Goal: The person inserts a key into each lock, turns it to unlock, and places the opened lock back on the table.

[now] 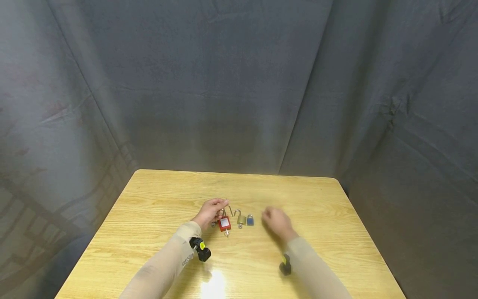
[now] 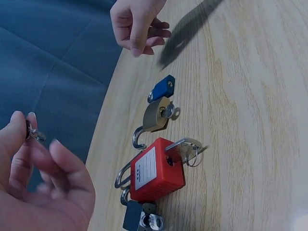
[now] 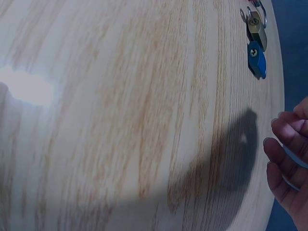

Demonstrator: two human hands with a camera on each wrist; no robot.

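My left hand [image 1: 210, 211] pinches a small key [image 2: 30, 129] with a metal ring between thumb and fingertip, raised above a row of padlocks; its blade is mostly hidden. Beneath that hand lies a red padlock [image 2: 156, 169] with a white label and a key on a ring in its keyhole. Beside it a brass padlock [image 2: 155, 115] has its shackle open and keys at its base. A small blue padlock [image 2: 163, 87] ends the row; no key shows in it. My right hand [image 1: 277, 222], blurred, hovers right of the blue padlock, fingers loosely curled and holding nothing.
A dark padlock [image 2: 132, 215] with keys lies at the row's left end, next to the red one. The wooden table [image 1: 168, 187] has grey cloth [image 1: 209, 104] hanging behind it and at both sides. A wrist camera [image 1: 201, 249] is strapped on the left sleeve.
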